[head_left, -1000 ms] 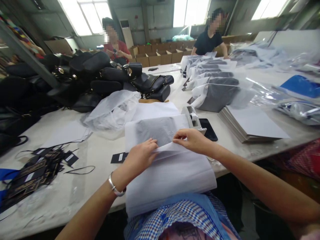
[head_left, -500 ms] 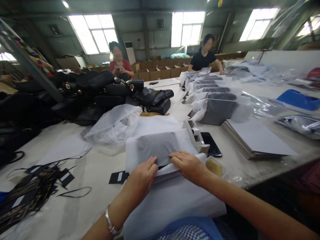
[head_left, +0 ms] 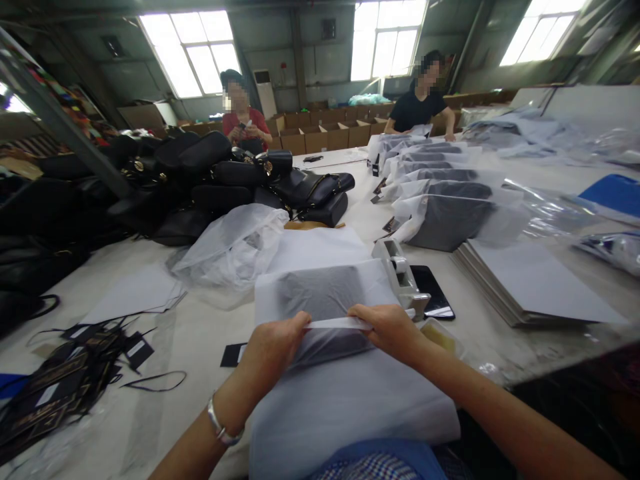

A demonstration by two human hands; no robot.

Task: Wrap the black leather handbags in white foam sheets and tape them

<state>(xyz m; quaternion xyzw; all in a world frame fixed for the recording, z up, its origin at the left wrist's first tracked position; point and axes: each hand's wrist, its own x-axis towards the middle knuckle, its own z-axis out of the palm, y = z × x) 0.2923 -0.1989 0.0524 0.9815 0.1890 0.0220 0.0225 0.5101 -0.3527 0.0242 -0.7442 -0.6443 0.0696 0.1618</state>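
White tissue paper (head_left: 325, 293) is mid-fold over the dark pouch: left hand (head_left: 273, 347) and right hand (head_left: 393, 330) both pinch its edge. Next comes a firm press flat; tape dispenser (head_left: 400, 273) sits at two o'clock.

Two co-workers (head_left: 240, 113) (head_left: 423, 100), one tape dispenser (head_left: 400, 273), one phone (head_left: 433, 300).

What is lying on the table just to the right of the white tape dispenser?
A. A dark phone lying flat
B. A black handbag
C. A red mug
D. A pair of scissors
A: a dark phone lies flat on the table beside the tape dispenser, just past the right hand; the black handbags are piled farther back on the left.
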